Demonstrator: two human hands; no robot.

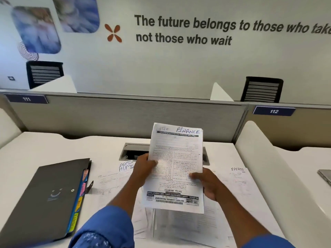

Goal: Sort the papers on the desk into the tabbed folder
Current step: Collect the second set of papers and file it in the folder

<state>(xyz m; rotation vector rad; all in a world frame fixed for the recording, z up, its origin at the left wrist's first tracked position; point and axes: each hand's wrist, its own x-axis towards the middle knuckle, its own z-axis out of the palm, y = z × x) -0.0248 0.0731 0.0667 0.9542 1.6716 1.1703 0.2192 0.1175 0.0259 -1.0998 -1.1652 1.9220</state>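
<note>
I hold a thin stack of printed papers [176, 163] upright above the desk, with "FINANCE" handwritten at its top edge. My left hand [144, 167] grips its left edge, thumb on the front. My right hand [207, 185] grips its lower right edge. A dark grey tabbed folder [44, 197] lies shut on the desk at the left, coloured tabs sticking out along its right side. More sheets lie flat under my hands: papers marked "ADMIN" [114, 176] to the left and a sheet marked "SPORTS" [238, 178] to the right.
A cable slot [131, 153] is cut into the white desk [35, 151] behind the papers. A grey partition [125, 115] closes the back and a white divider [265, 158] the right side. A laptop corner [325, 176] shows at far right.
</note>
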